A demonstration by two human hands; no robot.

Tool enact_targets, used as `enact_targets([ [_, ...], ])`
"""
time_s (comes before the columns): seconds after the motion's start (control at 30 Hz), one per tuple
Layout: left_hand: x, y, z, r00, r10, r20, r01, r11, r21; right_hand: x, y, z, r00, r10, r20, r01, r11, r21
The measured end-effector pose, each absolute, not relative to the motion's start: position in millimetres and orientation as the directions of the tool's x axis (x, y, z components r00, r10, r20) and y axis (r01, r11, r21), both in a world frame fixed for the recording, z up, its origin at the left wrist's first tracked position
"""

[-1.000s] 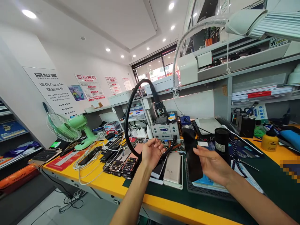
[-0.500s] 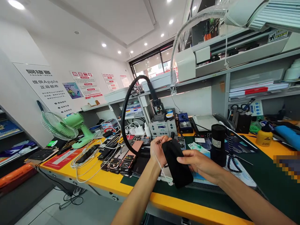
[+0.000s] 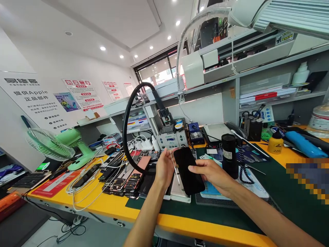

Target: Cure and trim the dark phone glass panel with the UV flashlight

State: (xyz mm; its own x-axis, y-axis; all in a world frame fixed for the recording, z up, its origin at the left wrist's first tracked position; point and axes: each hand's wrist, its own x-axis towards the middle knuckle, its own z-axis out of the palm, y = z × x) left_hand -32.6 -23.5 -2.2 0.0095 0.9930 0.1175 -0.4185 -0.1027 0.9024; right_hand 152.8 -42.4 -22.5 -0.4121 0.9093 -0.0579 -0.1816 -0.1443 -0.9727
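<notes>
A black smartphone [image 3: 189, 173], its dark face toward me, is tilted over the front of the bench. My right hand [image 3: 212, 173] grips its right edge, the thumb lying on the dark face. At the phone's left edge, my left hand [image 3: 165, 168] has its fingers curled around a thin, pale-edged piece [image 3: 178, 176]. The phone hides much of this piece, and its kind is unclear. Beneath the hands, a silvery flat device [image 3: 177, 196] lies on the green mat [image 3: 205, 211].
Stacked phone parts [image 3: 131, 181] and white cables [image 3: 77, 192] spread to the left, near a green fan [image 3: 79, 147]. A black hose [image 3: 125, 127] arches behind my left hand. On the right stand a black cylinder [image 3: 228, 156] and a yellow bottle [image 3: 275, 142].
My view has turned slightly to the right. The phone has swung a little more upright, showing more of the pale-edged piece beside it. Both hands keep their holds.
</notes>
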Motion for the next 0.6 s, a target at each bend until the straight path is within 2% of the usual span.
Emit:
enact_targets([
  [0.1,-39.3,-27.6,-8.9,-0.105,0.976,0.191,-0.347,-0.216,0.912,152.2,-41.6,-25.1,-0.401,0.915,-0.052,-0.161,-0.126,-0.979],
  [0.27,-33.9,-32.7,-16.5,-0.155,0.961,0.229,-0.285,-0.266,0.921,151.7,-40.0,-27.0,-0.396,0.917,-0.052,-0.132,-0.113,-0.985],
  [0.6,-23.1,-34.5,-20.3,-0.145,0.980,0.140,-0.373,-0.185,0.909,151.5,-38.8,-28.6,-0.363,0.926,-0.106,-0.071,-0.141,-0.987],
])
